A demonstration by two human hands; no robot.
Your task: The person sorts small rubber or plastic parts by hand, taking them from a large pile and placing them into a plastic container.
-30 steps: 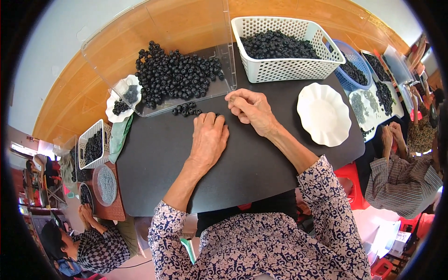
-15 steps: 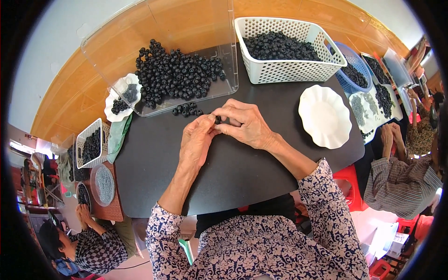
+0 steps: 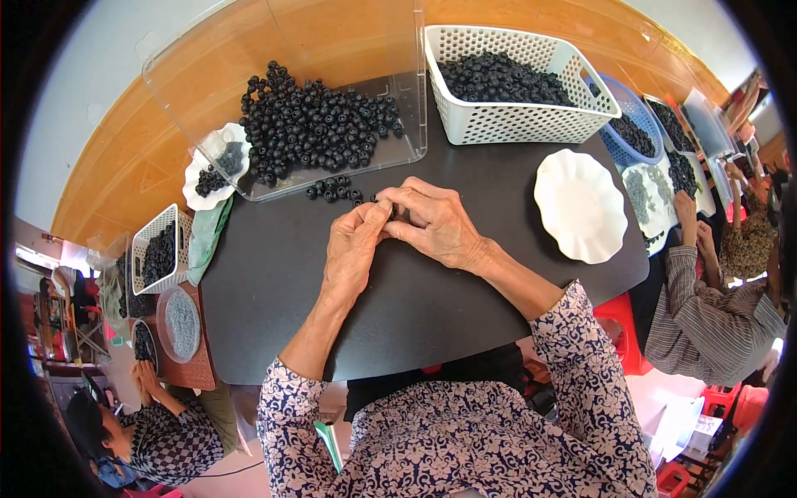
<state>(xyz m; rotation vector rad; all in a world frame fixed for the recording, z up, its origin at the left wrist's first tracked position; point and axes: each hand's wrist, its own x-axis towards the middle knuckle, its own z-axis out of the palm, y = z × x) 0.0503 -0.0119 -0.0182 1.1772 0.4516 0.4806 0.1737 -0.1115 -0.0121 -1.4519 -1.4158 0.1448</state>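
Observation:
Over the middle of the dark table, my left hand (image 3: 353,249) and my right hand (image 3: 440,226) meet, fingertips pinched together. Between them is a small black bead (image 3: 392,213), mostly hidden by the fingers. Just beyond the fingertips several loose black beads (image 3: 330,189) with holes lie on the tabletop. They are beside the front rim of a clear plastic box (image 3: 407,158), which holds a large pile of the same beads (image 3: 320,124). To the right of my right hand stands a white dish with a wavy rim (image 3: 579,212), with nothing in it.
A white perforated basket (image 3: 523,124) of black pieces stands at the back, beside a blue basket (image 3: 618,149). At left, another wavy white dish (image 3: 196,173) holds small dark and grey pieces, near a green bag (image 3: 207,242). Co-workers sit left (image 3: 170,444) and right (image 3: 706,307).
My hands stay together in nearly the same place, fingers slightly shifted around the bead. The co-worker at right has raised a hand to the tray. The view has shifted slightly.

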